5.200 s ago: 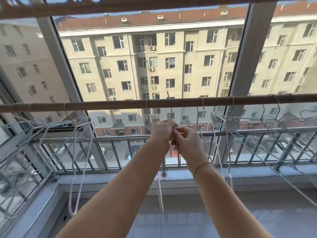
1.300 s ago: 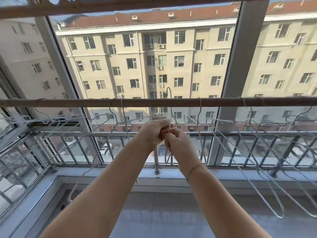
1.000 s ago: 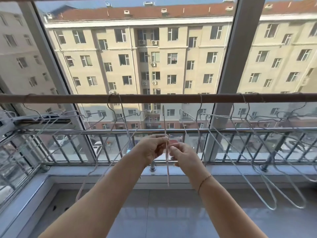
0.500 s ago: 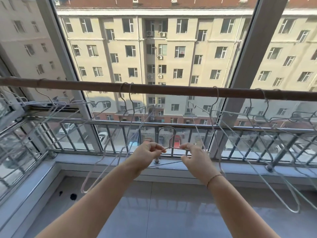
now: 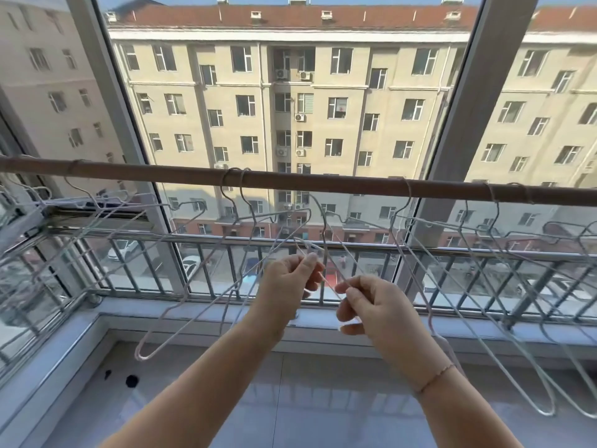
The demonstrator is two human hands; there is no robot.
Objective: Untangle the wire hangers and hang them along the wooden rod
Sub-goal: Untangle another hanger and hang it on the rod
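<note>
Just below the wooden rod [image 5: 323,185], the left hand [image 5: 289,281] and right hand [image 5: 371,305] both pinch a white wire hanger [image 5: 331,286], seemingly unhooked; other hangers [image 5: 142,355] dangle along the rod.

both rod [image 5: 323,186] ends cut by frame edges; hangers [image 5: 549,412] right of the fingers [image 5: 350,287] run off frame; wire [image 5: 331,286] inside curled fingers hidden; hangers far left of fingers: count unclear
</note>
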